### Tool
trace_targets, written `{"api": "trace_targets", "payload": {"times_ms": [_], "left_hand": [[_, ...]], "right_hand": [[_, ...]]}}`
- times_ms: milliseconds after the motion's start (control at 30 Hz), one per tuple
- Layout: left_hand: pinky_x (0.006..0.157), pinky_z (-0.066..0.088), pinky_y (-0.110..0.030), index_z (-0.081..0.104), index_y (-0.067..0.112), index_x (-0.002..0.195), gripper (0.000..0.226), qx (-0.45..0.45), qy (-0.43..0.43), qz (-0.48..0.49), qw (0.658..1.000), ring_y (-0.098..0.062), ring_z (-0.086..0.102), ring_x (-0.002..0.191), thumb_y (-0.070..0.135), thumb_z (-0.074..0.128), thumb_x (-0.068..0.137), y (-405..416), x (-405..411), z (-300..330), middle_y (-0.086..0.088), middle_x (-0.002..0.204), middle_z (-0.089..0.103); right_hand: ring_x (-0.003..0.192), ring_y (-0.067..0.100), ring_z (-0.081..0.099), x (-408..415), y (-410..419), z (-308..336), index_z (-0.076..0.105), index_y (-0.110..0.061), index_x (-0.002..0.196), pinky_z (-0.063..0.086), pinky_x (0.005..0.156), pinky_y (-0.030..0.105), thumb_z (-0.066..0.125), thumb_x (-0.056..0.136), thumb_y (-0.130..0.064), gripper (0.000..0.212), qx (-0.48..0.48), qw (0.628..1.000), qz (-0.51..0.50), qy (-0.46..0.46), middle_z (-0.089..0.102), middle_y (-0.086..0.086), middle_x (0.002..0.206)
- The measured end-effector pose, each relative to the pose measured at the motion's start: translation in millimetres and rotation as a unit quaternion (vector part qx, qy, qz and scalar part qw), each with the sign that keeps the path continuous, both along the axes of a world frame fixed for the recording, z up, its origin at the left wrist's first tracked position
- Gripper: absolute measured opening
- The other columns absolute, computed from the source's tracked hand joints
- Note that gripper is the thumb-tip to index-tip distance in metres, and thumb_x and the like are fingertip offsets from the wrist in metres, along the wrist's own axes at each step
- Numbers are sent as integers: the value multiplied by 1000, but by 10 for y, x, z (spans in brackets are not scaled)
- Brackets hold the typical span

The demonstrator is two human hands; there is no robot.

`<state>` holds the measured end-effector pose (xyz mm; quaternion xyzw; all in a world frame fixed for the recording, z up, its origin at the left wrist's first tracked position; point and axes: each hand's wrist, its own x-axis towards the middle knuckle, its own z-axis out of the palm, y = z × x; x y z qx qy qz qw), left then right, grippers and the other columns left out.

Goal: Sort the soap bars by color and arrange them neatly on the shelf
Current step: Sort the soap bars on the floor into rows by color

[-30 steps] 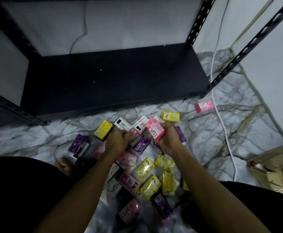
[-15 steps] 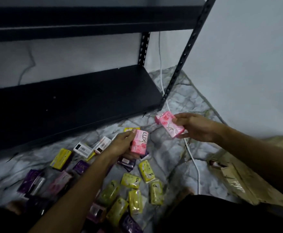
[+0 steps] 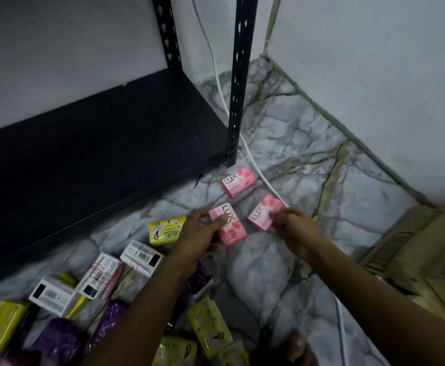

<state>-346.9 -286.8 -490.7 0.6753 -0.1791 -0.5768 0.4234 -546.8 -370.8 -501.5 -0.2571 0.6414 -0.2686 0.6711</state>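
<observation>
Three pink soap bars lie near the shelf's front right post. My left hand [image 3: 197,233] grips the middle pink bar [image 3: 229,228] low over the marble floor. My right hand [image 3: 292,228] pinches a second pink bar [image 3: 262,211] just to its right. A third pink bar [image 3: 238,181] lies alone on the floor behind them. The black shelf board [image 3: 97,143] is bare. Yellow [image 3: 166,230], purple [image 3: 60,339] and white-backed [image 3: 142,256] bars are scattered at lower left.
A white cable [image 3: 255,165] runs down the wall and across the floor beside the pink bars. The black shelf post [image 3: 238,83] stands right behind them. Cardboard [image 3: 414,254] lies at the right by the wall.
Both hands have moved right and down toward the floor with their pink bars, beside the lone pink bar near the post. The view has swung right.
</observation>
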Motion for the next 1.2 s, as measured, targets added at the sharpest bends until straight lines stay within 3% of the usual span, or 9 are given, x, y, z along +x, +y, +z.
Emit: {"api": "trace_targets", "payload": {"times_ms": [100, 200, 300, 400, 467, 567, 767, 967, 1200], "left_hand": [[55, 52, -34, 57, 9, 110, 32, 2, 25, 44, 999, -30, 67, 70, 18, 76, 86, -61, -23, -252, -17, 91, 74], [49, 56, -33, 58, 6, 99, 17, -5, 34, 88, 996, -30, 69, 64, 9, 72, 89, -117, -123, -351, -21, 89, 73], [63, 62, -41, 62, 7, 93, 8, -8, 47, 131, 990, -35, 73, 78, 5, 69, 90, -173, -222, -405, -23, 94, 73], [62, 60, -37, 61, 6, 108, 19, -16, 54, 165, 985, -35, 74, 86, 7, 70, 90, -220, -292, -447, -20, 101, 73], [62, 59, -34, 59, 4, 113, 24, -19, 60, 192, 979, -35, 74, 87, 8, 69, 91, -232, -349, -441, -21, 103, 72], [64, 60, -34, 59, 3, 110, 26, -30, 69, 217, 973, -31, 74, 88, 10, 72, 89, -208, -482, -434, -19, 102, 73], [83, 59, -45, 72, 14, 95, 25, -41, -81, 123, 988, -19, 72, 86, 35, 78, 83, -185, -573, -553, -2, 89, 76], [80, 60, -48, 76, 16, 93, 12, -34, -125, 97, 987, -19, 74, 79, 27, 73, 88, -425, -465, -603, -1, 84, 76], [80, 61, -45, 78, 18, 88, 7, -33, -102, 86, 990, -18, 75, 77, 24, 74, 89, -507, -430, -642, 1, 81, 77]], "right_hand": [[66, 22, 68, 249, -70, -245, 59, 8, 103, 58, 54, 25, 66, 88, 7, 17, -33, 999, -30, -20, 68, 23, 89], [62, 23, 67, 434, -121, -320, 57, -1, 82, 60, 55, 32, 69, 86, 6, 15, -59, 997, -58, 3, 68, 19, 78], [72, 31, 71, 532, -186, -431, 60, -7, 73, 60, 70, 55, 80, 68, -16, 22, -68, 992, -62, 88, 72, 19, 77], [70, 34, 71, 483, -217, -633, 63, -11, 72, 59, 71, 56, 76, 50, -42, 40, -91, 986, -56, 126, 71, 13, 71], [68, 31, 70, 461, -112, -365, 63, -9, 76, 59, 72, 55, 76, 57, -51, 48, -81, 987, -64, 120, 71, 10, 68], [60, 25, 64, 378, 131, -110, 63, -3, 88, 57, 65, 43, 77, 83, -39, 39, -42, 998, -37, 38, 68, 10, 67], [63, 27, 64, 262, 112, -81, 69, 1, 96, 57, 64, 38, 72, 85, 1, 12, -128, 990, -37, 35, 68, 16, 71], [56, 16, 63, 311, -236, -178, 67, -6, 92, 53, 54, 25, 71, 85, 3, 12, -156, 985, -42, 61, 67, 10, 71], [61, 17, 61, 315, -255, -369, 68, -6, 100, 53, 59, 32, 72, 88, -9, 13, -179, 980, -35, 79, 65, 6, 69]]}}
